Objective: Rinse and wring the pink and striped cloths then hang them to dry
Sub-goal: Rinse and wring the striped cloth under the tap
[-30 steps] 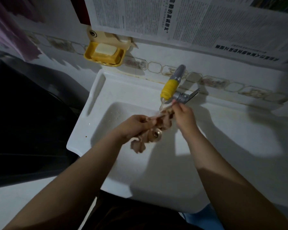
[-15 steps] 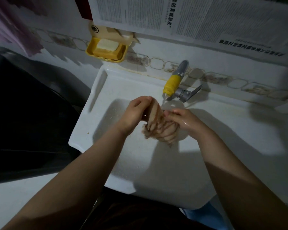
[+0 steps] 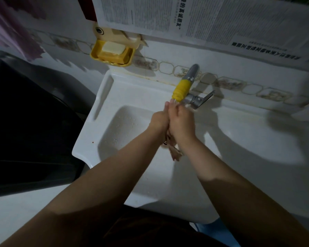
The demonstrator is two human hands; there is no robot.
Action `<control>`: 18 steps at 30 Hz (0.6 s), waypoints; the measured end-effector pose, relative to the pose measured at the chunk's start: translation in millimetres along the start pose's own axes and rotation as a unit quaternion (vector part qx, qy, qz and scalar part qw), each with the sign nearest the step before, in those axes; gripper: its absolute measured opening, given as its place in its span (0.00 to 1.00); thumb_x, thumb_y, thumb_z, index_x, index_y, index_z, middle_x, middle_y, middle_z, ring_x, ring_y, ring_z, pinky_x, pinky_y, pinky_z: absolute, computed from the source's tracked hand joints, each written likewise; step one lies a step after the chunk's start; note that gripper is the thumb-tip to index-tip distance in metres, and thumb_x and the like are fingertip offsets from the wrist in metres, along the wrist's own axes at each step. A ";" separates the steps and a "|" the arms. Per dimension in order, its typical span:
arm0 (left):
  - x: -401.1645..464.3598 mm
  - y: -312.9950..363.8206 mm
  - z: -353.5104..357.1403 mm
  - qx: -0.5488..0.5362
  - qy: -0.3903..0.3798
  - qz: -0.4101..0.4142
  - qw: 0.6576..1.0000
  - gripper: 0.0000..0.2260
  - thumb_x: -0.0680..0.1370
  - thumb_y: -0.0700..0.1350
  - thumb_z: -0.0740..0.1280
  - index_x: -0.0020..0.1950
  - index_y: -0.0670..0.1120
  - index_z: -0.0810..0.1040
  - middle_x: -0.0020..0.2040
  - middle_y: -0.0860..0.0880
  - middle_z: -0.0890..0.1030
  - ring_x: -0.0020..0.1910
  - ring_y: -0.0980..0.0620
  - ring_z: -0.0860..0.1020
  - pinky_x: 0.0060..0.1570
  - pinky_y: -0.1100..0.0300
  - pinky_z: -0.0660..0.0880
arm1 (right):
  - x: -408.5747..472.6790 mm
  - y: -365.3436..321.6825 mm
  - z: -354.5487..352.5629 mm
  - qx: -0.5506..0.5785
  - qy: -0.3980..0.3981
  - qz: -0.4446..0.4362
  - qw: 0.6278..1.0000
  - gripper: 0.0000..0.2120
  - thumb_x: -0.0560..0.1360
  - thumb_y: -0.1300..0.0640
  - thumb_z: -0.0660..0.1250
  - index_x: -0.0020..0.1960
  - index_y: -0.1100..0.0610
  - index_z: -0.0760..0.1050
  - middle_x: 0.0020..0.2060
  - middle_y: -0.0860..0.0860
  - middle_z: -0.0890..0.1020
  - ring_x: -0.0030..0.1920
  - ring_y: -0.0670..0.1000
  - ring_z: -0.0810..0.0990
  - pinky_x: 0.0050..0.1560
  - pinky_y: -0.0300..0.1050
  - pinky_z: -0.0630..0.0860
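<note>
over a white sink (image 3: 103, 97) mounted against a tiled wall (image 3: 168, 50), with newspaper sheets (image 3: 212, 20) pasted across the upper part. off to the left, a dark bulky shape (image 3: 25, 122), too dim to make out. on the wall above the sink's back left corner, a yellow soap dish (image 3: 112, 54) holding a pale bar of soap (image 3: 112, 48). at the back rim, a grey tap (image 3: 193, 72) with a yellow sleeve (image 3: 181, 90) round its spout and a lever handle (image 3: 206, 98) sticking out to the right.

pressed together now under the spout: left hand (image 3: 159, 120) and right hand (image 3: 182, 122), palm against palm, fingertips up near the yellow sleeve. half a second ago spread apart, each gripping one side of the bunch; now closed up tight, side by side, clamping the cloth (image 3: 174, 151) between them. both hands squeezing that cloth, fingers laid along it rather than clearly curled round; exact finger wrap not readable. hidden between the palms for the most part, with only a twisted pinkish tail hanging out below the wrists over the basin, narrower and longer than the wide bundle seen earlier. stripes or plain pink: cannot tell in this light.
</note>
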State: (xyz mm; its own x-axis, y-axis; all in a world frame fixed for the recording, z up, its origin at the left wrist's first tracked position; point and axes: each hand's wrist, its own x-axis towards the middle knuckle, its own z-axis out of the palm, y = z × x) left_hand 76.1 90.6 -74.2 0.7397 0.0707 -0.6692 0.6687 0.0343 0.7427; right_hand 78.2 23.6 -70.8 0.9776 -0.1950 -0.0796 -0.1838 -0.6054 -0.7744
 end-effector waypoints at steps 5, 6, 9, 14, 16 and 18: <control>-8.4 -2.7 3.8 -0.023 -0.033 -0.026 0.999 0.24 0.81 0.57 0.56 0.49 0.37 0.80 0.42 0.40 0.84 0.41 0.46 0.82 0.42 0.56 0.80 | 19.8 6.6 -10.1 -0.047 -0.024 0.046 0.998 0.20 0.81 0.51 0.53 0.49 0.63 0.78 0.46 0.64 0.81 0.49 0.62 0.79 0.47 0.49 0.73; -10.2 -1.1 3.1 -0.008 -0.022 -0.018 1.000 0.25 0.82 0.56 0.56 0.55 0.36 0.79 0.50 0.37 0.83 0.48 0.45 0.81 0.46 0.54 0.79 | 21.1 6.7 -11.4 -0.049 -0.017 0.046 0.998 0.19 0.81 0.51 0.54 0.49 0.63 0.78 0.47 0.64 0.81 0.49 0.62 0.79 0.46 0.49 0.72; -10.7 10.3 -7.1 -0.011 -0.028 -0.009 1.000 0.20 0.84 0.48 0.53 0.65 0.35 0.72 0.62 0.35 0.76 0.54 0.45 0.76 0.43 0.57 0.72 | -3.6 -2.2 -0.9 -0.068 -0.002 -0.068 0.995 0.19 0.81 0.50 0.56 0.46 0.62 0.78 0.42 0.64 0.82 0.46 0.63 0.80 0.44 0.51 0.73; -12.6 6.9 -12.6 0.060 -0.073 0.010 0.995 0.24 0.83 0.55 0.53 0.59 0.37 0.78 0.55 0.38 0.81 0.50 0.45 0.80 0.46 0.55 0.78 | 8.9 11.0 -11.1 -0.130 0.023 -0.080 0.988 0.16 0.81 0.52 0.56 0.49 0.64 0.76 0.43 0.65 0.82 0.45 0.65 0.80 0.41 0.51 0.70; -7.6 3.1 -20.1 0.058 -0.095 0.039 0.993 0.25 0.81 0.58 0.56 0.55 0.38 0.81 0.51 0.38 0.83 0.51 0.44 0.81 0.56 0.49 0.77 | 14.8 17.2 -17.8 -0.108 0.001 -0.040 0.993 0.14 0.81 0.51 0.57 0.56 0.60 0.73 0.47 0.63 0.82 0.49 0.64 0.79 0.43 0.50 0.70; -5.6 7.2 -32.7 0.062 -0.115 0.052 0.990 0.24 0.81 0.56 0.58 0.54 0.37 0.80 0.52 0.34 0.81 0.49 0.42 0.80 0.61 0.41 0.74 | 11.6 17.7 -20.0 -0.025 -0.071 -0.019 0.997 0.12 0.81 0.51 0.57 0.57 0.56 0.73 0.49 0.61 0.82 0.52 0.61 0.79 0.47 0.47 0.71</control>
State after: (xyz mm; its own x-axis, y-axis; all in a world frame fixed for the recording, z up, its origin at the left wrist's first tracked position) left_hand 74.3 123.1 -64.3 0.7932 -0.1613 -0.5872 0.5817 -0.0847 0.8090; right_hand 84.2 -4.9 -72.9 0.9881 -0.0623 -0.1405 -0.1471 -0.6482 -0.7471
